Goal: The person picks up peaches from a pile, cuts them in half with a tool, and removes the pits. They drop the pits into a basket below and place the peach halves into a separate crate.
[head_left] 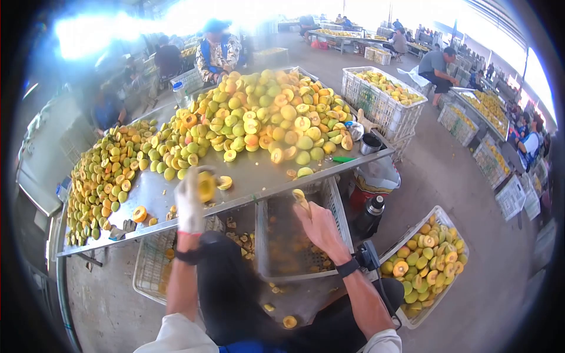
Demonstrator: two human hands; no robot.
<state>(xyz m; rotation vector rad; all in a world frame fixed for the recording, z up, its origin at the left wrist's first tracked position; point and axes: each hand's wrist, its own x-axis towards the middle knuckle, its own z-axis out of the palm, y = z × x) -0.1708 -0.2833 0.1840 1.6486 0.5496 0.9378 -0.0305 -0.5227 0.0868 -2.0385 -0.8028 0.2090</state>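
Observation:
My left hand (189,203), in a whitish glove, is blurred by motion at the table's near edge. Its fingers are closed round a yellow peach half (206,186). Just behind that lies another cut peach half (225,182) on the metal table (253,170). My right hand (321,228) is bare and hangs over a plastic crate (344,217) below the edge. Between its thumb and fingers sticks up a small, narrow yellowish piece (301,199); I cannot tell its kind. A large heap of green-yellow peaches (259,112), many halved, covers the table's far side.
At right on the floor stands a crate of peach halves (424,262). Near it are a black thermos (371,215) and a bag (376,176). A dark cup (371,143) and green-handled tool (342,159) lie at the table's right end. A person (218,53) sits across the table.

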